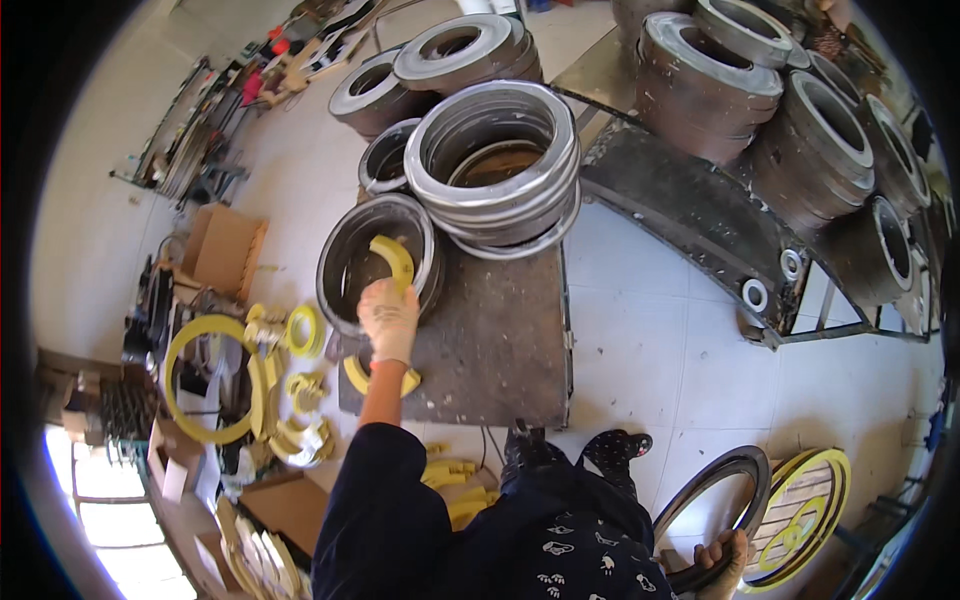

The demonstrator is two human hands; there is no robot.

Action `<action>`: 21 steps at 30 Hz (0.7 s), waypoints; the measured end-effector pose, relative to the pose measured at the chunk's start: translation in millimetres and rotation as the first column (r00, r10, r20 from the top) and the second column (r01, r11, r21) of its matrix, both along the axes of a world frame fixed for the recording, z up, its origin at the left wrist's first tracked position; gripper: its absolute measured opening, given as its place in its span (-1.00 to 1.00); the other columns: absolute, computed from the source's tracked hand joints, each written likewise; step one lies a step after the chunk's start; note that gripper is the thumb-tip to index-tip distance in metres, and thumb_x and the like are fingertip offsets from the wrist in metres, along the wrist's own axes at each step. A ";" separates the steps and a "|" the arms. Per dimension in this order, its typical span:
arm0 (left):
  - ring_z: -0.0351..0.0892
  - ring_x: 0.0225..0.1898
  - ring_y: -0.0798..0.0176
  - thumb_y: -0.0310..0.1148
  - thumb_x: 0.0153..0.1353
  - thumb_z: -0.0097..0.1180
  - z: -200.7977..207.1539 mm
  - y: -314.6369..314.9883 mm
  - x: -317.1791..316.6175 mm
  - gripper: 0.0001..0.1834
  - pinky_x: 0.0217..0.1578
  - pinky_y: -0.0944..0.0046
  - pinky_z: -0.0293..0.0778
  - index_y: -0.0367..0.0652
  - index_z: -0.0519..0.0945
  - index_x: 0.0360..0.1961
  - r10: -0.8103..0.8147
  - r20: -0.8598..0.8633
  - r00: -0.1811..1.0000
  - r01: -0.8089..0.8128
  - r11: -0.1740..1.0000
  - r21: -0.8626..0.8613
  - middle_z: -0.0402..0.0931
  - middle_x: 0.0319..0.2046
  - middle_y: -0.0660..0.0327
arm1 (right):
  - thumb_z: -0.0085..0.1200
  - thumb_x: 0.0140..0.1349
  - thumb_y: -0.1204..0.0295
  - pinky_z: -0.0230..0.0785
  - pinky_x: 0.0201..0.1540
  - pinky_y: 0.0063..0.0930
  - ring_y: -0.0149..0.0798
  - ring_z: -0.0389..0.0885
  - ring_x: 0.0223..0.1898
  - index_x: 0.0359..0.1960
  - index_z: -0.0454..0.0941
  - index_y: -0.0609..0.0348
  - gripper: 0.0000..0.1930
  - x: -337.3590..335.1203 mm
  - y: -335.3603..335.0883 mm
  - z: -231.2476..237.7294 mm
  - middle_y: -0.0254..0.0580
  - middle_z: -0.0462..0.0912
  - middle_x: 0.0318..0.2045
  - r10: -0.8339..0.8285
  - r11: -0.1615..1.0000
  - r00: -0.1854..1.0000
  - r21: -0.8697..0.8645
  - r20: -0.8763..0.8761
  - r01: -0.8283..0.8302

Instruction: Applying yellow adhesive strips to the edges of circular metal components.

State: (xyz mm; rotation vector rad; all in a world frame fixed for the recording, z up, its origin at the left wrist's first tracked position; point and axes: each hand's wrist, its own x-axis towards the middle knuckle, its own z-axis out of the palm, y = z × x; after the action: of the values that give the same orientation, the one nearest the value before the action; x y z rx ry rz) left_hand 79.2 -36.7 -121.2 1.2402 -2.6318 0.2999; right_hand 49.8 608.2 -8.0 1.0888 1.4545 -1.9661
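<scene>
My left hand [389,318], in a pale glove, is closed on a curved yellow segment [397,262]. It holds the piece over the near rim of a dark, hollow metal ring [330,262] on the worktable. Another curved yellow segment [356,374] lies on the table just below my wrist, partly hidden by my forearm. At the lower right, my right hand [722,562] has its fingers wrapped round the edge of a large, thin dark ring [757,480], which stands tilted beside my leg.
Ribbed metal rings [500,215] are stacked on the worktable [505,350]. More heavy rings [710,100] crowd a dark bench [690,185] at right. Yellow rings and segments [215,435] gather at left, near cardboard boxes [222,250]. A yellow-rimmed wooden disc [812,500] leans at lower right.
</scene>
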 end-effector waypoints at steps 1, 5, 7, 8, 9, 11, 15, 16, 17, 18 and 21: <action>0.61 -0.14 -0.05 -0.06 0.23 0.06 0.2 41.5 -8.2 -0.63 -0.08 -0.01 0.47 -0.18 0.65 -0.32 -0.086 -0.181 0.980 0.078 0.996 -0.053 0.64 -0.28 0.00 | 0.09 0.37 0.09 0.50 -0.28 -0.11 -0.26 0.37 -0.47 -0.35 0.43 0.00 -0.71 -13.9 10.7 -1.4 -0.38 0.31 -0.56 0.018 1.000 1.000 -0.008 0.014 -0.018; 0.71 -0.33 -0.11 -0.12 0.22 -0.06 2.8 202.3 -34.0 -0.59 -0.22 -0.03 0.60 -0.16 0.73 -0.49 -0.427 0.279 0.860 0.253 0.832 0.493 0.68 -0.43 -0.02 | 0.14 0.34 0.05 0.38 -0.33 -0.39 -0.41 0.27 -0.59 -0.37 0.44 -0.04 -0.69 -62.4 81.9 -48.4 -0.48 0.29 -0.60 0.017 1.000 1.000 -0.003 0.002 -0.017; 0.73 -0.28 -0.09 -0.12 0.21 -0.04 -24.8 264.6 -31.6 -0.63 -0.20 0.00 0.61 -0.06 0.75 -0.46 -0.663 0.343 0.666 0.376 0.695 0.613 0.71 -0.41 0.07 | 0.14 0.35 0.02 0.21 -0.49 -0.62 -0.52 0.14 -0.72 -0.42 0.40 -0.11 -0.68 -80.0 109.8 -60.3 -0.58 0.18 -0.69 -0.056 0.998 0.998 -0.030 0.043 0.057; 0.71 -0.19 -0.08 -0.09 0.23 -0.05 -31.8 289.3 -25.5 -0.63 -0.12 0.01 0.59 -0.05 0.74 -0.35 -0.680 0.309 0.665 0.306 0.625 0.718 0.71 -0.31 0.07 | 0.14 0.35 0.02 0.21 -0.49 -0.62 -0.52 0.14 -0.72 -0.42 0.40 -0.11 -0.68 -84.6 129.1 -67.5 -0.58 0.18 -0.69 -0.045 0.998 0.998 -0.029 0.048 0.047; 0.70 -0.10 -0.07 -0.06 0.25 -0.05 -38.5 310.0 -18.9 -0.62 -0.04 0.02 0.57 -0.04 0.74 -0.25 -0.694 0.271 0.667 0.237 0.542 0.806 0.72 -0.21 0.07 | 0.13 0.36 0.03 0.20 -0.50 -0.62 -0.52 0.12 -0.72 -0.44 0.39 -0.12 -0.67 -88.2 149.8 -82.3 -0.59 0.16 -0.70 -0.012 0.991 1.000 -0.134 -0.016 0.010; 0.60 0.06 -0.07 0.07 0.35 -0.12 -65.2 327.5 24.0 -0.50 0.15 0.01 0.43 -0.10 0.64 -0.07 -0.630 0.222 0.744 0.047 0.382 0.923 0.64 -0.02 -0.03 | 0.10 0.38 0.04 0.19 -0.49 -0.59 -0.51 0.10 -0.71 -0.46 0.36 -0.13 -0.67 -94.8 173.4 -95.0 -0.58 0.12 -0.72 -0.017 0.984 0.999 -0.180 -0.042 0.009; 0.54 0.15 -0.07 0.08 0.38 -0.11 -111.2 318.0 86.7 -0.49 0.19 0.05 0.40 -0.02 0.57 0.13 -0.462 0.332 0.822 -0.177 0.347 0.921 0.57 0.11 -0.03 | 0.12 0.37 0.04 0.24 -0.47 -0.51 -0.48 0.12 -0.70 -0.46 0.39 -0.15 -0.68 -111.5 193.7 -89.1 -0.57 0.16 -0.70 -0.092 0.994 0.995 -0.051 0.045 0.094; 0.53 0.15 -0.07 0.06 0.38 -0.08 -130.1 309.9 113.1 -0.49 0.18 0.05 0.41 -0.05 0.56 0.13 -0.453 0.411 0.791 -0.228 0.404 0.886 0.56 0.12 -0.02 | 0.12 0.37 0.04 0.24 -0.47 -0.51 -0.48 0.12 -0.70 -0.46 0.39 -0.15 -0.68 -115.7 202.0 -90.5 -0.57 0.16 -0.70 -0.093 0.995 0.995 -0.043 0.041 0.095; 0.53 0.15 -0.08 0.04 0.38 -0.06 -141.7 307.5 129.6 -0.50 0.17 0.05 0.42 -0.08 0.56 0.13 -0.439 0.486 0.756 -0.278 0.457 0.845 0.55 0.14 -0.01 | 0.12 0.36 0.04 0.25 -0.46 -0.50 -0.47 0.15 -0.69 -0.46 0.40 -0.16 -0.69 -117.7 212.1 -93.7 -0.57 0.17 -0.70 -0.077 0.991 0.995 -0.102 0.058 0.083; 0.53 0.15 -0.08 0.04 0.38 -0.06 -135.4 311.2 115.4 -0.50 0.17 0.05 0.42 -0.08 0.56 0.13 -0.449 0.478 0.755 -0.272 0.448 0.851 0.55 0.14 -0.01 | 0.13 0.36 0.05 0.26 -0.45 -0.49 -0.45 0.18 -0.68 -0.46 0.40 -0.16 -0.70 -127.0 203.7 -80.7 -0.57 0.17 -0.70 -0.068 0.984 0.995 -0.157 0.072 0.079; 0.63 0.00 -0.02 -0.01 0.37 -0.01 -188.0 308.9 158.8 -0.56 0.08 0.05 0.49 -0.14 0.62 -0.01 -0.462 0.796 0.391 -0.811 0.236 0.535 0.62 0.03 0.01 | 0.16 0.32 0.09 0.45 -0.21 -0.35 -0.37 0.37 -0.48 -0.35 0.48 -0.05 -0.74 -140.5 218.4 -62.6 -0.42 0.38 -0.53 -0.029 0.999 0.997 0.021 0.069 0.028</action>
State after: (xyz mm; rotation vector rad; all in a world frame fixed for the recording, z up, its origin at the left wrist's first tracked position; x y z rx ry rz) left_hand 237.9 272.2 -309.2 2.4674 -3.6298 -1.4993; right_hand -90.7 826.7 -70.7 1.1807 1.4331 -1.9175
